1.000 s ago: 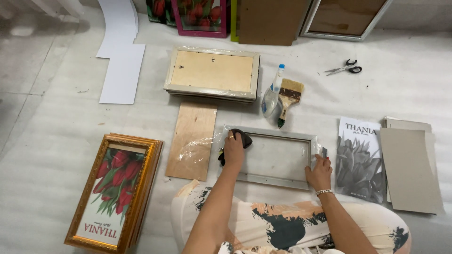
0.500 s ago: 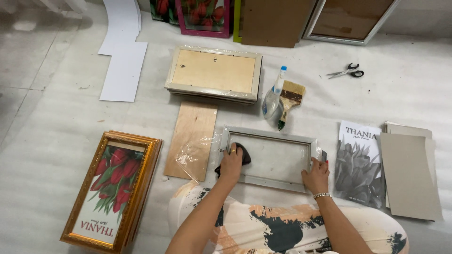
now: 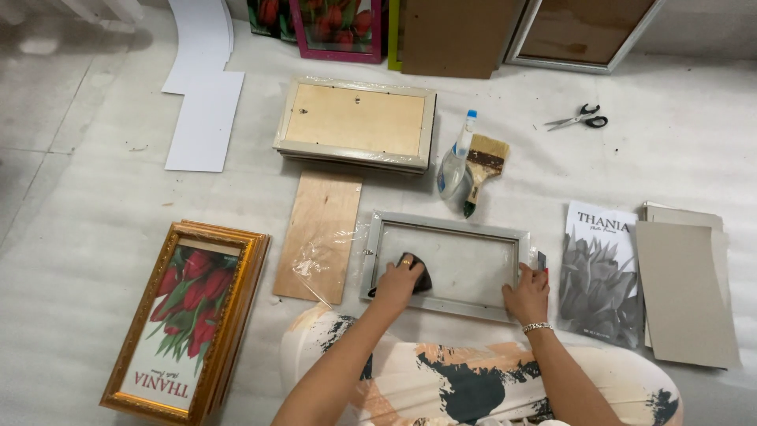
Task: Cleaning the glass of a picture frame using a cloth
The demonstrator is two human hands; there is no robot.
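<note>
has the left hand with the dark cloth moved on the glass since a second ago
Yes. The left hand with the dark cloth slid down the silver-grey picture frame, from near its top rail toward its bottom rail.

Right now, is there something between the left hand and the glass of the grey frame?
Yes. A dark cloth lies under the left hand, pressed on the glass of the grey frame. The right hand grips the frame's right edge directly.

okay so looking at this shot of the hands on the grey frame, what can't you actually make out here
Head view only:
- Dark cloth: mostly hidden under the left hand.
- Small object at the grey rectangular picture frame corner: covered by the right hand.
- Pink-framed flower picture: cut off by the top edge.
- Stacked frames under the wooden-backed frame: count unclear.
</note>
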